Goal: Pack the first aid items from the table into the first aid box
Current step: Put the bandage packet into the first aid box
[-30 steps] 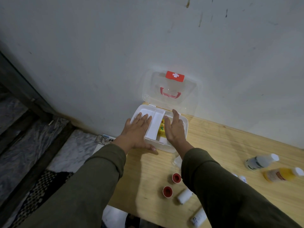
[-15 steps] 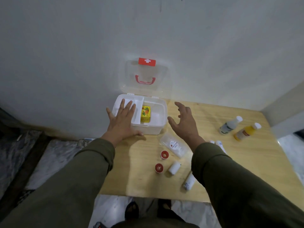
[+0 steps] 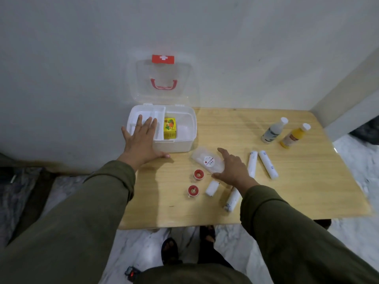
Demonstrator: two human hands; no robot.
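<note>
Two bare hands reach over a light wooden worktop [image 3: 297, 181] pushed into a corner of grey walls. The left hand [image 3: 139, 144] lies flat, fingers spread, on the front left rim of the white plastic first aid box [image 3: 184, 140], its thumb against the box's front wall. The box's clear lid with a red cross tag and red handle [image 3: 164, 78] stands open against the wall. Inside, a yellow printed carton [image 3: 170, 128] sits beside a white inner tray [image 3: 158, 117]. The right hand [image 3: 233, 171] hovers open, fingers apart, holding nothing, just over a clear plastic packet with a round label [image 3: 207, 160]. Near it lie two red-centred tape rolls [image 3: 199, 174], a short white bandage roll [image 3: 212, 187] and three long white wrapped rolls [image 3: 267, 163]. A white bottle [image 3: 273, 131] and a yellow bottle [image 3: 294, 136] lie well apart at the far right.
</note>
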